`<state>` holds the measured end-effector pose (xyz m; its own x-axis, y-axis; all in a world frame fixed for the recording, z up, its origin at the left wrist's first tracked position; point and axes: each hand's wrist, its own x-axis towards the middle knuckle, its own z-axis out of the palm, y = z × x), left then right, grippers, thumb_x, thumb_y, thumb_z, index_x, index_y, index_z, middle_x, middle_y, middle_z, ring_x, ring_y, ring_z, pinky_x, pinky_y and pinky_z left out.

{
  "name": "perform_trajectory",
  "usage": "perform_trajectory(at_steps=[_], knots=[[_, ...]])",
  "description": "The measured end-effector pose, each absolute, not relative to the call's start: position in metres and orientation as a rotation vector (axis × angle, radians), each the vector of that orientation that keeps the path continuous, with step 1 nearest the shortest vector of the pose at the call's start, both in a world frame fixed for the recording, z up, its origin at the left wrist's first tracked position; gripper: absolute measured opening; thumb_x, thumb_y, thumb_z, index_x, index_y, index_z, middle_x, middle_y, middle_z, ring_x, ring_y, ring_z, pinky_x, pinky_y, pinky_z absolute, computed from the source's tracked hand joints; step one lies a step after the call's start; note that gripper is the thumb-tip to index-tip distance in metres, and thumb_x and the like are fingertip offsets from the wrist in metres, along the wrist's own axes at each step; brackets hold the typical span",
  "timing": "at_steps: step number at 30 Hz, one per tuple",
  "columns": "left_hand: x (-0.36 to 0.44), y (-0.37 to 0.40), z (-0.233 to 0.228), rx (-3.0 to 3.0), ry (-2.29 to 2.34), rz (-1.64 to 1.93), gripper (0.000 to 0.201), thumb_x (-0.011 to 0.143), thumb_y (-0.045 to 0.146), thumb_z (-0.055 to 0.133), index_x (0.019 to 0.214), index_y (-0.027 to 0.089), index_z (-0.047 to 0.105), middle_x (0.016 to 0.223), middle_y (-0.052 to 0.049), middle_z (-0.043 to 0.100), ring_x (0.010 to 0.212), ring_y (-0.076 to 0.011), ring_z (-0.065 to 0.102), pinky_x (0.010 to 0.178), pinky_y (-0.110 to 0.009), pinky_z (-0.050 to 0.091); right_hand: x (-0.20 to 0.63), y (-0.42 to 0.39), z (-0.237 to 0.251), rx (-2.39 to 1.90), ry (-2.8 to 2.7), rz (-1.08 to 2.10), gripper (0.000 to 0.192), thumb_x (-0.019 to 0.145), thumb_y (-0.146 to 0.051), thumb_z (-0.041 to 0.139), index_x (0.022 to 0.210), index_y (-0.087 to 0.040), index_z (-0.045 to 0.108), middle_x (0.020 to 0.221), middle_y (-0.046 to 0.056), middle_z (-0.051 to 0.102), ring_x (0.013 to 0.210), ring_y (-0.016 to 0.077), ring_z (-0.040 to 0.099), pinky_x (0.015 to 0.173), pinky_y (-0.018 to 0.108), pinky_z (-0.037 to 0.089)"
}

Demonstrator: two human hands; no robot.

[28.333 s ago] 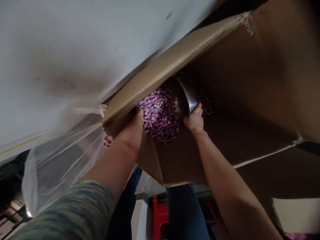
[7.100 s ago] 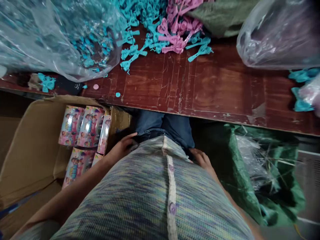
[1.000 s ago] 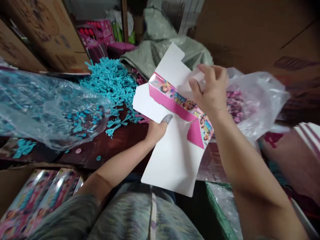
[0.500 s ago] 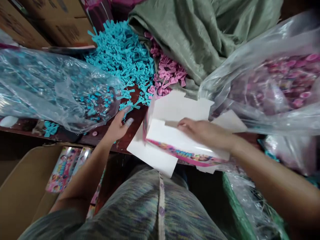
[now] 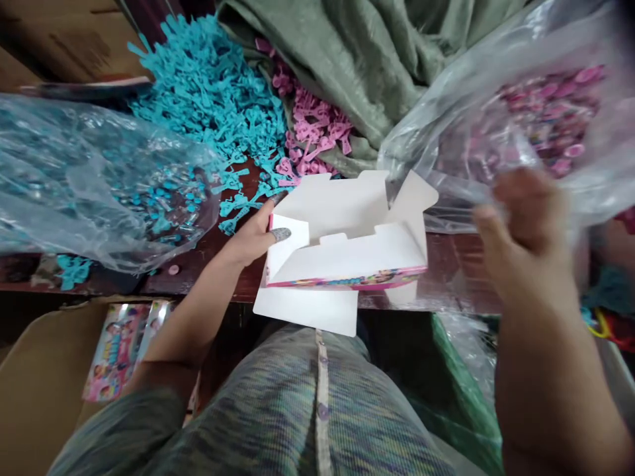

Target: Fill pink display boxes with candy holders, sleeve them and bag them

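An open white carton (image 5: 347, 248) with pink printed sides sits at the near edge of the dark wooden table (image 5: 446, 271), its flaps spread. My left hand (image 5: 255, 237) grips the carton's left end, thumb over the side flap. My right hand (image 5: 528, 228) is blurred, raised to the right of the carton with fingers loosely curled, against the clear plastic bag (image 5: 520, 119) of pink pieces. Whether it pinches the bag cannot be told.
Loose teal plastic pieces (image 5: 208, 99) and pink ones (image 5: 312, 132) are heaped at the table's back, beside a green woven sack (image 5: 377, 53). A clear bag of teal pieces (image 5: 94, 178) lies left. A cardboard box (image 5: 34, 383) with printed packs (image 5: 116, 350) stands below left.
The carton has been set down open on the table. My left hand moved onto its left end. My right hand left the carton and rose to the right by the bag.
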<state>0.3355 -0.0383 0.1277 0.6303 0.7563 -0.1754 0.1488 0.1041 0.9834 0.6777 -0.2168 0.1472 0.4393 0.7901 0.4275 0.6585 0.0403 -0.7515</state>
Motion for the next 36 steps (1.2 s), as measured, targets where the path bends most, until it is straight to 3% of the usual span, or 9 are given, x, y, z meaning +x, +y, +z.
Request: perform_trajectory(at_steps=[4,7,12,16,19,22,26,31,36], knots=[[0.349,-0.031,0.132,1.305,0.799,0.521,0.088,0.073,0.018,0.080,0.157,0.024,0.053,0.159,-0.009,0.059,0.155,-0.0389,0.047,0.129,-0.059,0.039,0.682,-0.188,0.113,-1.672,-1.186,1.056,0.076,0.095,-0.061,0.064,0.158,-0.025,0.044,0.149,0.018,0.063,0.134,0.0360,0.066,0.104,0.055,0.060],[0.354,-0.035,0.126,1.304,0.812,0.604,0.084,0.073,0.017,0.079,0.153,0.023,0.057,0.162,-0.009,0.056,0.160,-0.0372,0.040,0.132,-0.058,0.034,0.659,-0.181,0.096,-1.858,-1.358,0.924,0.097,0.078,-0.055,0.082,0.158,-0.018,0.040,0.151,0.021,0.059,0.141,0.0412,0.058,0.117,0.062,0.051],[0.355,-0.043,0.113,1.237,0.949,0.741,0.069,0.074,0.021,0.079,0.141,0.022,0.065,0.155,-0.011,0.063,0.151,-0.0374,0.053,0.127,-0.058,0.042,0.636,-0.195,0.111,-1.789,-1.507,0.612,0.079,0.090,-0.057,0.073,0.156,-0.020,0.048,0.157,0.021,0.056,0.144,0.0398,0.056,0.121,0.064,0.045],[0.356,-0.040,0.106,1.171,0.990,0.844,0.060,0.072,0.022,0.080,0.131,0.024,0.071,0.152,-0.012,0.066,0.151,-0.0365,0.053,0.124,-0.054,0.044,0.630,-0.189,0.133,-1.381,-1.641,0.670,0.051,0.108,-0.062,0.043,0.111,-0.026,0.079,0.143,0.013,0.070,0.130,0.0332,0.069,0.112,0.057,0.053],[0.338,-0.061,0.112,1.219,1.052,1.181,0.047,0.078,0.028,0.083,0.123,0.025,0.073,0.149,-0.009,0.067,0.149,-0.0289,0.055,0.127,-0.045,0.040,0.623,-0.175,0.136,-1.432,-1.806,0.742,0.048,0.107,-0.057,0.051,0.085,-0.024,0.076,0.133,0.012,0.076,0.118,0.0310,0.074,0.102,0.052,0.057],[0.300,-0.117,0.125,1.313,1.273,1.454,0.021,0.094,0.035,0.076,0.112,0.026,0.075,0.123,-0.003,0.076,0.118,-0.0166,0.070,0.111,-0.030,0.051,0.611,-0.164,0.131,-1.647,-2.083,0.517,0.038,0.103,-0.054,0.061,0.088,-0.022,0.073,0.123,0.013,0.078,0.112,0.0333,0.071,0.098,0.052,0.054],[0.266,-0.192,0.135,1.136,1.291,0.666,0.031,0.092,0.045,0.081,0.078,0.017,0.078,0.069,-0.005,0.072,0.061,-0.0145,0.064,0.062,-0.025,0.052,0.587,-0.161,0.123,-1.854,-2.299,0.148,0.032,0.106,-0.046,0.059,0.103,-0.017,0.071,0.106,0.016,0.078,0.102,0.0339,0.065,0.085,0.046,0.048],[0.309,-0.192,0.124,0.423,1.169,0.567,0.054,0.063,0.054,0.100,0.097,0.020,0.074,0.109,-0.012,0.079,0.102,-0.0301,0.075,0.087,-0.044,0.063,0.572,-0.162,0.127,-1.851,-2.339,0.055,0.025,0.106,-0.038,0.057,0.108,-0.016,0.069,0.120,0.019,0.076,0.103,0.0338,0.065,0.080,0.042,0.044],[0.368,-0.168,0.134,0.363,1.103,0.853,0.049,0.061,0.033,0.099,0.099,0.017,0.072,0.106,-0.010,0.080,0.106,-0.0307,0.075,0.098,-0.050,0.062,0.598,-0.174,0.146,-1.868,-2.018,0.465,0.030,0.107,-0.051,0.053,0.109,-0.023,0.062,0.107,0.010,0.077,0.092,0.0272,0.071,0.074,0.036,0.046]])
